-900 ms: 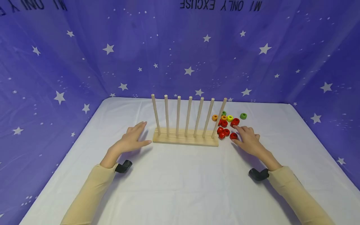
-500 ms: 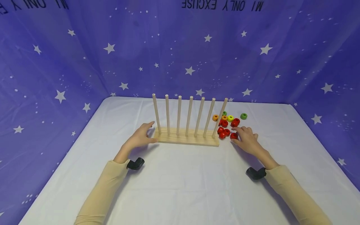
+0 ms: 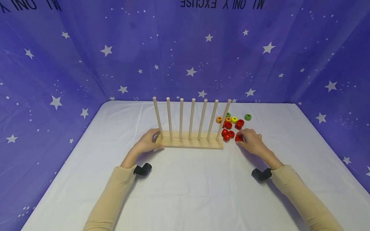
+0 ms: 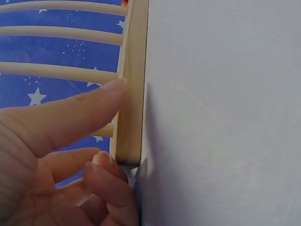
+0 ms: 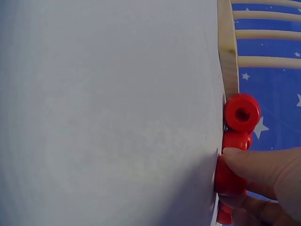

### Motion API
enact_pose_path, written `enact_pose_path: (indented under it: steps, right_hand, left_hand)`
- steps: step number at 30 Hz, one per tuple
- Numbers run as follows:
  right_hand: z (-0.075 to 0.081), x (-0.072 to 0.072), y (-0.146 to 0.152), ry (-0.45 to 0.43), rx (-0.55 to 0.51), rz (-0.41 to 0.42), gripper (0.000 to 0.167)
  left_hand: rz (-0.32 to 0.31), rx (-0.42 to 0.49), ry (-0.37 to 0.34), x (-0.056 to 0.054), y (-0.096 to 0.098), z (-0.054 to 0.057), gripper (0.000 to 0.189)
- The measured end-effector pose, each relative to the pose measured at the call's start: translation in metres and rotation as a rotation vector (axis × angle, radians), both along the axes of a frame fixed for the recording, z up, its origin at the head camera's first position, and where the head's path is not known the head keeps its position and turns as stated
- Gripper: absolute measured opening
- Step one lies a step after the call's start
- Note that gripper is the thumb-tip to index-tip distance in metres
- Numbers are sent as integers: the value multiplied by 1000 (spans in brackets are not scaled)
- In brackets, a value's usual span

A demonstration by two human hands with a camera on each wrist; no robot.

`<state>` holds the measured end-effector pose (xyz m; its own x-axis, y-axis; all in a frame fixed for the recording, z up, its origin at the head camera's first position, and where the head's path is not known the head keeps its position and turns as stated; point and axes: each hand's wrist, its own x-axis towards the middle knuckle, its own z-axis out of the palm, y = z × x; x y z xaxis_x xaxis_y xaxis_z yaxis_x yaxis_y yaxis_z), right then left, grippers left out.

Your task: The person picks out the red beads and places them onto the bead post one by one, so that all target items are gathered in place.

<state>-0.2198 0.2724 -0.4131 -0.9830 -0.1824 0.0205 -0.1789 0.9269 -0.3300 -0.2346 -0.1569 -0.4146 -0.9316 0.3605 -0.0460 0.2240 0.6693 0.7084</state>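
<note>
A wooden peg rack (image 3: 190, 144) with a row of upright dowels stands on the white cloth. My left hand (image 3: 146, 142) grips the left end of its base. In the left wrist view the thumb (image 4: 96, 108) lies against the base's front edge, with curled fingers around the end. My right hand (image 3: 252, 142) is just right of the rack and pinches a red bead (image 5: 228, 175) between thumb and fingers. That bead still sits at table level. Another red bead (image 5: 241, 113) shows its hole in the right wrist view.
More red beads (image 3: 228, 125) lie between the rack and my right hand. Behind them are orange beads (image 3: 219, 119), a yellow bead (image 3: 234, 120) and a green bead (image 3: 248, 117). A purple star-patterned curtain (image 3: 185, 57) borders the table's back and sides.
My left hand has moved right to the rack and taken hold of its left end. The right hand's thumb and fingers have come together on the red bead.
</note>
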Motion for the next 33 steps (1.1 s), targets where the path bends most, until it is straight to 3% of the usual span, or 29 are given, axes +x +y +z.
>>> enact_pose_path:
  steps: [9,17,33]
  right_hand:
    - [0,0,3,32,4,16,32]
    - [10,4,3,73,0,36,31]
    - [52,24,-5,348,-46,129,27]
  left_hand:
    - [19,-47,18,-1,0,-2,75]
    - [-12,-57,47,-3,-3,-1,75]
    - [-27,-33,38,-3,-3,-2,75]
